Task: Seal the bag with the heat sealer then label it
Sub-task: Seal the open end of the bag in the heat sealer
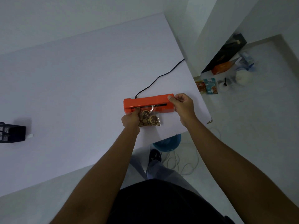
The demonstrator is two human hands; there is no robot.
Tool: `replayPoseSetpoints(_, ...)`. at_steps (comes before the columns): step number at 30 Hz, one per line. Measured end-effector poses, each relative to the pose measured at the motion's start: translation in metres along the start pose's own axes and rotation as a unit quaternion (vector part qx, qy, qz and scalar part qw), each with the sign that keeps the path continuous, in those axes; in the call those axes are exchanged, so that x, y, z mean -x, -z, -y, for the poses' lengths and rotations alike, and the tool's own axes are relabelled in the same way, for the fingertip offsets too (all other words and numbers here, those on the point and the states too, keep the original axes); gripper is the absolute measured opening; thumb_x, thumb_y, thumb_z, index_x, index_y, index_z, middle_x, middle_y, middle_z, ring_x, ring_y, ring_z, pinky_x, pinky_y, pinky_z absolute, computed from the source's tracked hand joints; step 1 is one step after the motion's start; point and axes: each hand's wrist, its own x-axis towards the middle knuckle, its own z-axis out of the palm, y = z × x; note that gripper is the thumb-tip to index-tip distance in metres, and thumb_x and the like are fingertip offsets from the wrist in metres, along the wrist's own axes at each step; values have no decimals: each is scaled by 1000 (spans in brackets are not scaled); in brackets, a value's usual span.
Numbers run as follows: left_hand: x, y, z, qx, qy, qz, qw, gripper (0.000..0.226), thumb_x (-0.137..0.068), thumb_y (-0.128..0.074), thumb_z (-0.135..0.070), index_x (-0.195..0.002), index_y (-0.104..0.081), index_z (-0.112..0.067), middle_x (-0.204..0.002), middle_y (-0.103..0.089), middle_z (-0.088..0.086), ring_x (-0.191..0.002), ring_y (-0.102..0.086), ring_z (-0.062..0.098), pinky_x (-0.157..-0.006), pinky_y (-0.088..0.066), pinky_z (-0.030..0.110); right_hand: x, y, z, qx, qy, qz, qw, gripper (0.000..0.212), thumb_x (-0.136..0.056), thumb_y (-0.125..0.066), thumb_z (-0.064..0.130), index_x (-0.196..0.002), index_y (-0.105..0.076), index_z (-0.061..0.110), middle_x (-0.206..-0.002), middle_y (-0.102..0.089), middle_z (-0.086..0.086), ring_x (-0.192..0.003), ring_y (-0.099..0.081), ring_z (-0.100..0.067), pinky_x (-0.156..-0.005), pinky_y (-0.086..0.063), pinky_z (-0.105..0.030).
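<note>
So we're at the sealing step, not the labelling one yet. The orange heat sealer (pixel 149 104) sits near the right edge of the table (pixel 72 81), its black cord (pixel 160 76) trailing off behind it. The clear bag (pixel 149 119) of snacks lies just in front of the sealer, with its open top fed into the slot between the sealer's arm and base.

Our left hand (pixel 131 119) is pinched on the bag's left side, right up against the sealer's front. Our right hand (pixel 182 105) is closed around the sealer's right end, thumb on top of the arm.

Next move, as we read it: flatten the bag's mouth across the strip, then press the arm down evenly and hold. The top looks a bit crumpled, so wrinkles could spoil the seal. No label visible anywhere near the sealer; the black mesh holder (pixel 12 132) sits far off to its left.
</note>
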Motion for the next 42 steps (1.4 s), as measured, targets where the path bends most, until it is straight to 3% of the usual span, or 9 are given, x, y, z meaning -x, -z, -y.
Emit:
replayPoseSetpoints(7, -1, 1, 1, 6, -3, 4, 1000, 27, -78, -82, -29, -89, -64, -12, -92, -72, 6, -92, -71, 26, -88, -59, 49, -6, 1, -8, -13, -47, 8, 999, 25, -84, -79, 32, -93, -63, 17, -89, -66, -4, -74, -58, -15, -61, -49, -27)
replayPoseSetpoints(13, 0, 1, 1, 6, -3, 8, 1000, 27, -80, -80, -26, -93, -66, -8, -94, -73, 8, -92, -72, 27, -88, -59, 49, -11, 3, -13, -55, -98, 18, 994, 22, -82, -81, 33, -90, -66, 19, -84, -63, -1, -71, -52, -15, -58, -43, -27)
replayPoseSetpoints(16, 1, 1, 0, 1, -3, 5, 1000, 27, -80, -80, -27, -94, -66, -8, -95, -73, 8, -92, -72, 26, -88, -59, 48, -11, 3, -15, -75, -147, 30, 986, 25, -81, -82, 35, -96, -68, 20, -91, -64, -1, -76, -53, -15, -57, -39, -27)
replayPoseSetpoints(22, 0, 3, 3, -5, 0, 3, 1000, 22, -81, -79, -26, -89, -66, -10, -99, -74, 11, -92, -72, 27, -89, -58, 48, -13, 7, -12, -117, -246, 65, 960, 31, -83, -80, 34, -107, -66, 21, -87, -62, 5, -73, -50, -9, -65, -34, -28)
replayPoseSetpoints(29, 3, 1, 0, -1, -2, 3, 1000, 30, -81, -79, -28, -99, -67, -6, -99, -74, 10, -92, -72, 26, -89, -58, 46, -22, 7, -10, -137, -292, 61, 945, 37, -78, -85, 31, -99, -58, 19, -77, -53, 5, -62, -40, -8, -60, -33, -31)
replayPoseSetpoints(34, 4, 1, 1, 1, -7, -1, 1000, 25, -81, -80, -26, -92, -66, -8, -98, -74, 11, -92, -72, 27, -88, -59, 47, -23, 8, -13, -133, -295, 53, 945, 37, -75, -87, 31, -89, -56, 18, -74, -52, 5, -60, -41, -9, -57, -33, -32)
replayPoseSetpoints(42, 3, 2, 0, -4, 2, 4, 1000, 28, -80, -80, -28, -94, -67, -8, -98, -74, 11, -91, -72, 27, -89, -59, 48, -28, 11, -17, -117, -305, 52, 944, 35, -73, -88, 36, -79, -58, 21, -63, -42, 7, -39, -35, -6, -53, -34, -33)
